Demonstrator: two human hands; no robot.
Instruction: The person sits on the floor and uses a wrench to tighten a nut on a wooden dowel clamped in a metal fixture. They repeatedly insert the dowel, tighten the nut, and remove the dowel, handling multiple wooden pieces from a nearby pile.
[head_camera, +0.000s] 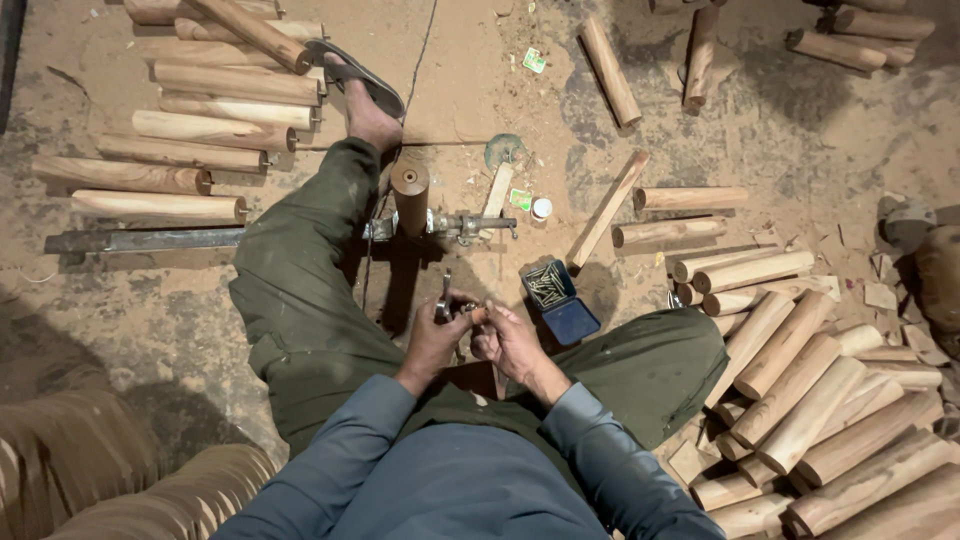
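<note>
Both hands meet right beside the open blue tin (560, 303): left hand (432, 340) clutching a small metal tool (444, 303), right hand (505, 338) pinching its tip.

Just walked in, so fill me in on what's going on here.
A person sits on a dusty floor with both hands close together over the lap. The left hand grips a small metal tool; the right hand pinches a tiny piece against it. An open blue box of small metal parts lies just ahead. A dark wooden peg stands upright in a metal clamp. Pale turned wooden pegs are heaped at right and stacked at upper left.
</note>
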